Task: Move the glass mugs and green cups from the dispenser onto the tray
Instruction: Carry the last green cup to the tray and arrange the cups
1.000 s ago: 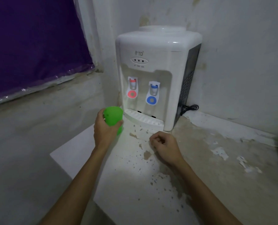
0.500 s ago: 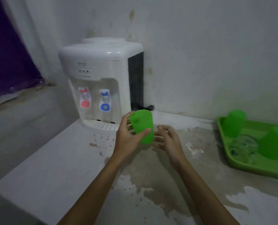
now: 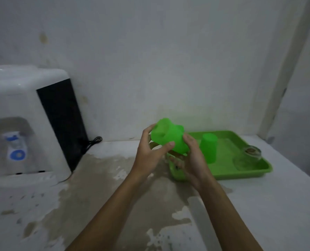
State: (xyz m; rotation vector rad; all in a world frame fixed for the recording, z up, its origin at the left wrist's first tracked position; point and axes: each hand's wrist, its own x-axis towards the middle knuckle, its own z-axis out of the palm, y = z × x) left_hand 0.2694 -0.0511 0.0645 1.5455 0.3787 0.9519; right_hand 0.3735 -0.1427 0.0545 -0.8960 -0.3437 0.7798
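Green cup [image 3: 169, 140] tilted in both my hands, over the tray [image 3: 244, 173] edge
Left hand [image 3: 147, 156] and right hand [image 3: 194, 160] each grip closed around it; another cup [image 3: 208, 148] stands on the tray

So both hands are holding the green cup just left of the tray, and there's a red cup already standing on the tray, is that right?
Not quite. In the head view the cup standing on the tray is green, not red. The rest holds: the left hand and right hand hold the green cup at the tray's left edge.
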